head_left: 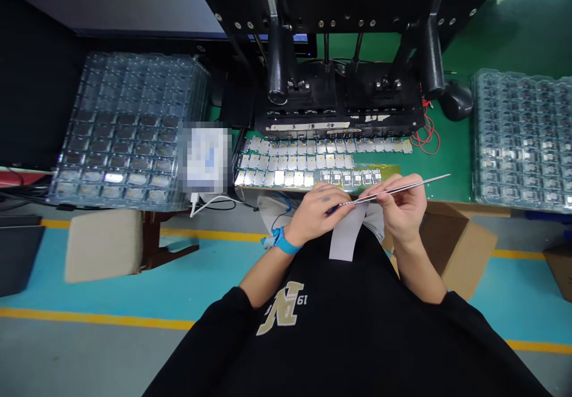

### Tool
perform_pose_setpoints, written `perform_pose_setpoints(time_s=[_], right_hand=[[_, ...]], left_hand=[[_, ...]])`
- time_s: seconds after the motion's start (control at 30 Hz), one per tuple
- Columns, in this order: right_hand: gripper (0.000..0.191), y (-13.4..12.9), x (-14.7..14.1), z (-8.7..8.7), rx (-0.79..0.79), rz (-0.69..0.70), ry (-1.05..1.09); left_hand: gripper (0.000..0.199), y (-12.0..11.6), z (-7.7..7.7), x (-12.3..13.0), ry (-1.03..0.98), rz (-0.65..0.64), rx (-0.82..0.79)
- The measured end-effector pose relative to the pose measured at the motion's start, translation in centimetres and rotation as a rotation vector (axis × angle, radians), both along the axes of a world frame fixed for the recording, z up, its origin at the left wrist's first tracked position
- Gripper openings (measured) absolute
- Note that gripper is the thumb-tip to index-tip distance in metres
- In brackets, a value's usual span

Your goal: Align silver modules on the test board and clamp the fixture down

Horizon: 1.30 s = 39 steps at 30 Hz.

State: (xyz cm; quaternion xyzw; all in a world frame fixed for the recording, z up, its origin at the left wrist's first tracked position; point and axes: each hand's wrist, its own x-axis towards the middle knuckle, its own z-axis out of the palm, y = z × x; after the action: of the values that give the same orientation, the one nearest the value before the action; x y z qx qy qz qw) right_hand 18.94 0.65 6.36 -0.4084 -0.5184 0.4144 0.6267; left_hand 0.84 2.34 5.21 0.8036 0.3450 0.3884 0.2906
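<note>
My right hand [402, 206] pinches long steel tweezers [397, 190], whose tip points left toward my left hand [315, 213]. The fingers of my left hand hold the top of a pale grey paper strip [346, 233], which hangs down in front of my black sweatshirt. A small dark blue item shows at those fingertips, too small to identify. A blue wrist strap [279, 241] circles my left wrist. Rows of small metal-covered modules [295, 161] lie on the green bench mat [451, 170] just beyond my hands.
Stacked clear plastic trays [125, 132] [521, 140] of modules stand on both sides. A black clamping test fixture [339, 87] with red wires [424, 135] stands at the back. A blurred white object [205, 158] sits left of the modules; a cardboard box [456, 248] sits below right.
</note>
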Motion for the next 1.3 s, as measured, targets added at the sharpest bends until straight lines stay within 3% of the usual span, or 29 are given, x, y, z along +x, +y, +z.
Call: perform_pose_setpoints(time_s=[0.57,0.7,0.8,0.93,1.03,1.3], right_hand=[[0.022,0.1,0.1,-0.2,-0.001,0.010,0.002],[0.027,1.8,1.6,-1.6,-0.077,-0.092,0.001],[0.034,4.1,3.2,-3.4,-0.188,-0.217,-0.057],[0.039,6.2,4.0,-5.3,-0.264,-0.207,-0.116],[0.038,6.3,3.5,-5.6,-0.289,-0.174,-0.144],[0.033,5.9,3.2,-5.3,-0.315,-0.147,-0.161]], left_hand=[[0.016,-0.1,0.0,0.2,-0.025,-0.004,-0.026],[0.015,0.2,-0.7,0.7,0.032,-0.007,-0.014],[0.015,0.8,-1.9,1.3,0.132,-0.048,0.103],[0.017,1.6,-3.7,2.0,0.247,-0.112,0.263],[0.018,1.8,-4.3,2.3,0.284,-0.103,0.301],[0.017,1.7,-4.2,2.4,0.309,-0.090,0.260]])
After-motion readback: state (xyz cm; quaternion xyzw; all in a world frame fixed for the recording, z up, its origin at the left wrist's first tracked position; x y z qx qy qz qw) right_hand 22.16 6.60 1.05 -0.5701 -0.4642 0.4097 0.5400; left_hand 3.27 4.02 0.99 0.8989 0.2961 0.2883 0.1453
